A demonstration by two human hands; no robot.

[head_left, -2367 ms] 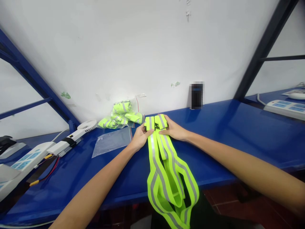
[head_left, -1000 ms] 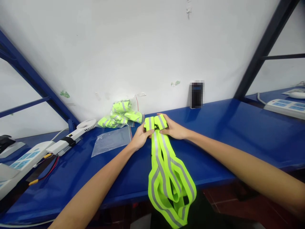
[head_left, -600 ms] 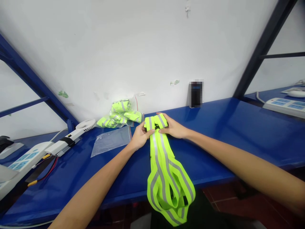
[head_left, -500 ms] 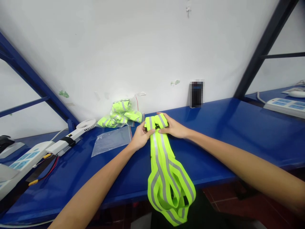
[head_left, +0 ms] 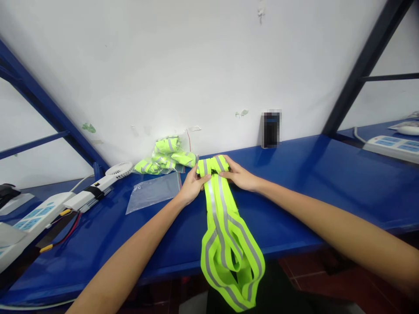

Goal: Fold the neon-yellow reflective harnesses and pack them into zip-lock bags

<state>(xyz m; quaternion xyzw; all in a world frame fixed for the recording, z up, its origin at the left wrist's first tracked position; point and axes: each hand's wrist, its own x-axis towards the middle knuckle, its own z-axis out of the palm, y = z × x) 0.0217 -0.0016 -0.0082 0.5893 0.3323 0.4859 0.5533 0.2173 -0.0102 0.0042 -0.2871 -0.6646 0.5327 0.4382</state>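
Observation:
Both hands grip the far end of a neon-yellow reflective strap harness [head_left: 220, 218] with grey stripes. My left hand [head_left: 192, 183] pinches its left side, thumb on top. On the right side, my right hand [head_left: 239, 175] closes the same way. Between them the straps are folded over into a short bundle. From there the straps run toward me and hang in loops past the table's front edge. A flat clear zip bag [head_left: 152, 192] lies left of my left hand. Behind it, bagged neon-yellow straps [head_left: 166, 156] are piled against the wall.
A small white fan [head_left: 119, 169] and a white device with a black band [head_left: 91, 195] lie on the left of the blue table [head_left: 294, 192]. Power strips [head_left: 36, 218] and wires sit nearby. A dark, blurred-out object [head_left: 271, 130] stands against the wall.
The hanging loops have swung slightly left and changed shape. Both hands keep their grip, with the folded end shifted a little left.

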